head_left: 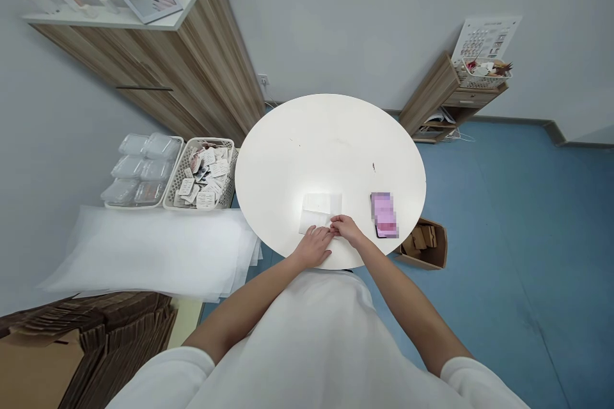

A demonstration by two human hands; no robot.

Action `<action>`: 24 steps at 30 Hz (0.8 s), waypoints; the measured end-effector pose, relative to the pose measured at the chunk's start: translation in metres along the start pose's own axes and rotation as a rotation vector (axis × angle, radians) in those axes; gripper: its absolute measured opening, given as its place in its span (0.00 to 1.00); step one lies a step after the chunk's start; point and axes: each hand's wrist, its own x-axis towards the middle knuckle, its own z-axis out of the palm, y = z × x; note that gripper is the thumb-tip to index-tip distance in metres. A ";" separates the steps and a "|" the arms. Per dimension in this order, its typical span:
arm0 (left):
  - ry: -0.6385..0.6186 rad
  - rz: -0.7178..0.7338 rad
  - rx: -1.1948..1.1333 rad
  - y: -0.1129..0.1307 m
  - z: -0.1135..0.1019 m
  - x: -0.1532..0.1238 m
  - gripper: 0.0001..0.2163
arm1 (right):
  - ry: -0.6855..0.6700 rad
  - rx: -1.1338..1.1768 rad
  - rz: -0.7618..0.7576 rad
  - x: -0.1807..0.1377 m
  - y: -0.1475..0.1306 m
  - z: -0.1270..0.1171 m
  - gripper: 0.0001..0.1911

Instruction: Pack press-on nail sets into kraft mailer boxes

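A white, partly see-through sheet or flat bag [314,220] lies on the round white table [330,153] in front of me, its near part looking folded over. My left hand [314,247] rests flat at its near edge, fingers stretched forward and thumb apart. Just right of it, my right hand [346,229] has its fingertips pinched together at the sheet's right near corner, close to my left fingertips. Exactly what the pinch holds is partly hidden, but it seems to be the sheet's edge. A phone [384,214] with a lit pink screen lies to the right.
At the left stand a basket of small printed cards [206,176] and a tray of clear plastic packs [146,166]. Large translucent sheets [163,249] lie nearer, above folded cardboard [96,345]. An open box [425,243] sits on the floor, right.
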 end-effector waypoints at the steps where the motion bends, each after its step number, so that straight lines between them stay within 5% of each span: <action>1: -0.010 -0.009 0.020 0.000 0.001 0.000 0.21 | 0.006 -0.038 -0.018 0.002 -0.002 -0.003 0.08; 4: -0.030 -0.018 0.059 -0.001 0.002 0.001 0.19 | 0.050 -0.162 -0.107 0.003 -0.005 -0.014 0.08; 10: -0.005 -0.054 0.072 0.004 0.005 0.000 0.17 | 0.113 -0.730 -0.575 -0.013 0.018 -0.023 0.23; 17: 0.065 -0.208 -0.063 0.016 0.015 -0.002 0.17 | -0.044 -0.862 -0.539 -0.010 0.031 -0.016 0.29; 20: 0.175 -0.408 -0.204 0.027 0.027 -0.007 0.18 | -0.063 -0.852 -0.538 -0.006 0.029 -0.014 0.30; 24: 0.362 -0.887 -0.570 0.031 0.044 -0.014 0.25 | -0.036 -0.851 -0.499 -0.006 0.030 -0.007 0.31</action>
